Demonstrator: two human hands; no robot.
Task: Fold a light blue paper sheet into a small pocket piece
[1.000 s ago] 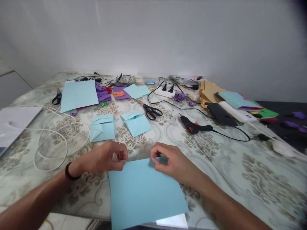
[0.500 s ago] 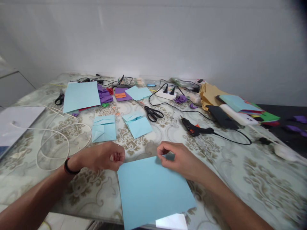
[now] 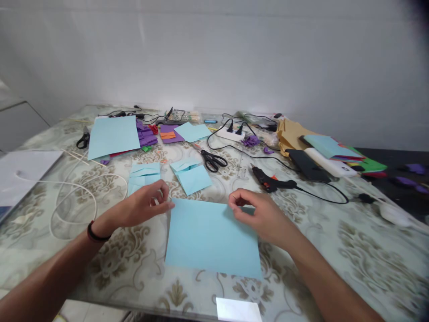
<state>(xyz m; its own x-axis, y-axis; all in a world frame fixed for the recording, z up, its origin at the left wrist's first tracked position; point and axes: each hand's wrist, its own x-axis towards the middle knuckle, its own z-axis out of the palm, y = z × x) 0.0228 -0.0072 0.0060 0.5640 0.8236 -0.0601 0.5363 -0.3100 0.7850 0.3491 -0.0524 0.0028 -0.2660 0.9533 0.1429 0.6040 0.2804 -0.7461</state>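
Your left hand (image 3: 142,206) is parted: the thumb stands away from the curled fingers, its tip at the upper left corner of the blue sheet (image 3: 212,241). Your right hand (image 3: 263,217) is pinched on the sheet's upper edge. The sheet lies flat on the table (image 3: 134,281), directly before you. Beyond it lie a folded blue paper (image 3: 196,180), black-handled scissors (image 3: 214,161) and, farther right, a glue gun (image 3: 275,184).

The left hand (image 3: 142,205) has 1 narrow dark band (image 3: 95,235) with a reddish edge looped behind it, at the wrist (image 3: 112,222). The right hand (image 3: 259,213) is bare, and so is its forearm (image 3: 318,273).
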